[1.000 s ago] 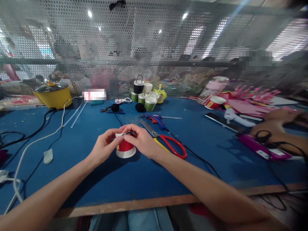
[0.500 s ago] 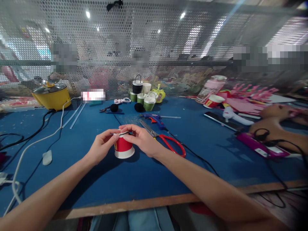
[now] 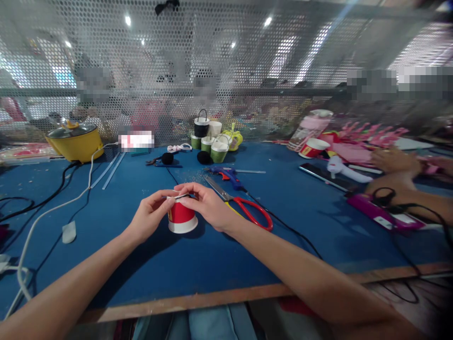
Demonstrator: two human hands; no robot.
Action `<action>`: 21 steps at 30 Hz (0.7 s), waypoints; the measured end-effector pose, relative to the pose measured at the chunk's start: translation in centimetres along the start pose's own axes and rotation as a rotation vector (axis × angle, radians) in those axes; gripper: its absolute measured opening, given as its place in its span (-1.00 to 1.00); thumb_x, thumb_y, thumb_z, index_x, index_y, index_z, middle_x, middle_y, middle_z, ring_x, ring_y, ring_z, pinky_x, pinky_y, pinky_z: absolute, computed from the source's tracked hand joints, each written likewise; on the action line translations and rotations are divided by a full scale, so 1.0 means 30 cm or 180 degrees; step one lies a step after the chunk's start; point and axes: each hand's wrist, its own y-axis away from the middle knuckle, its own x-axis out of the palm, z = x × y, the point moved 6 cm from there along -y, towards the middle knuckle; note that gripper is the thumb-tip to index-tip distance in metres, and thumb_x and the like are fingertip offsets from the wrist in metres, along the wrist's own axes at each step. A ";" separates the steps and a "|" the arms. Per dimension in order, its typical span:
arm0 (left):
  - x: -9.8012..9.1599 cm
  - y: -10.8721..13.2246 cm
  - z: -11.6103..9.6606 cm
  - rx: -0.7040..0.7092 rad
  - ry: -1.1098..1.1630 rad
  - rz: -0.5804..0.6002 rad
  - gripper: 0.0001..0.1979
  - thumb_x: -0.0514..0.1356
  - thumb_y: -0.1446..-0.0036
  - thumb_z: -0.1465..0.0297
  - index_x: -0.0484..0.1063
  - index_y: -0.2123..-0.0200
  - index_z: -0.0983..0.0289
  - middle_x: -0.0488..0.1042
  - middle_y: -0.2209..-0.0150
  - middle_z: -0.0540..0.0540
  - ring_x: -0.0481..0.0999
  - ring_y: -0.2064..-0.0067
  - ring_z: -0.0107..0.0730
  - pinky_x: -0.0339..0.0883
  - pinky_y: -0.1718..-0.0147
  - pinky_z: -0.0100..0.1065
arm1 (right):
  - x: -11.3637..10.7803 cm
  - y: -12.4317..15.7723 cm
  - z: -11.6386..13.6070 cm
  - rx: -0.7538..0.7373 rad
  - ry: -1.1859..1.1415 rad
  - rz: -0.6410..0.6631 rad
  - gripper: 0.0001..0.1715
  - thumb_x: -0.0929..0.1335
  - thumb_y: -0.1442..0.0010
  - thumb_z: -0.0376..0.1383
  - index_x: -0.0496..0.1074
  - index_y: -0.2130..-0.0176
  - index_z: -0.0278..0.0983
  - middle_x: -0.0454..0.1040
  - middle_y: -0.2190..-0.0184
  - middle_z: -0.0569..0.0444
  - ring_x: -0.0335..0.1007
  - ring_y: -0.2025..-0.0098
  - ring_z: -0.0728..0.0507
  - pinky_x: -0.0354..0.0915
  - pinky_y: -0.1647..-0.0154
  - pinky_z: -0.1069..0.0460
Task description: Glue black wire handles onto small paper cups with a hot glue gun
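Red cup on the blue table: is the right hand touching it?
Touching. The head view shows the right hand with its fingertips pressed on the top edge of the red cup.

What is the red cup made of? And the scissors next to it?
The red cup looks like thin paper or card: matte red wall, white band at its lower edge. The scissors seem to have shiny grey metal blades and smooth, glossy plastic handles, red with a yellow edge.

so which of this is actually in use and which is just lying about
In use: upside-down red paper cup, pinched at its top by left hand and right hand.
Lying about: red-handled scissors, blue glue gun, yellow pot, green paper cups.
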 end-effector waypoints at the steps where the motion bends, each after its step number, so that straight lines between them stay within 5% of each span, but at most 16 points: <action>1: -0.001 0.000 0.001 0.0003 -0.0006 -0.0004 -0.71 0.17 0.00 0.25 0.43 0.23 0.29 0.51 0.21 0.11 0.45 0.20 -0.35 0.30 0.21 -0.37 | 0.000 0.000 0.000 0.0000 -0.0009 0.0000 -0.90 0.34 0.00 -0.35 0.31 0.39 -0.28 0.36 0.10 0.01 0.30 0.09 -0.06 0.19 0.03 -0.04; 21: -0.001 0.002 0.005 0.0051 0.0109 0.0046 -0.75 0.18 0.00 0.29 0.43 0.25 0.28 0.50 0.20 0.10 0.44 0.16 -0.35 0.28 0.16 -0.37 | 0.002 0.002 -0.003 0.0001 -0.0142 -0.0019 -0.90 0.36 0.05 -0.37 0.34 0.42 -0.28 0.35 0.12 0.03 0.29 0.07 -0.07 0.15 -0.02 -0.05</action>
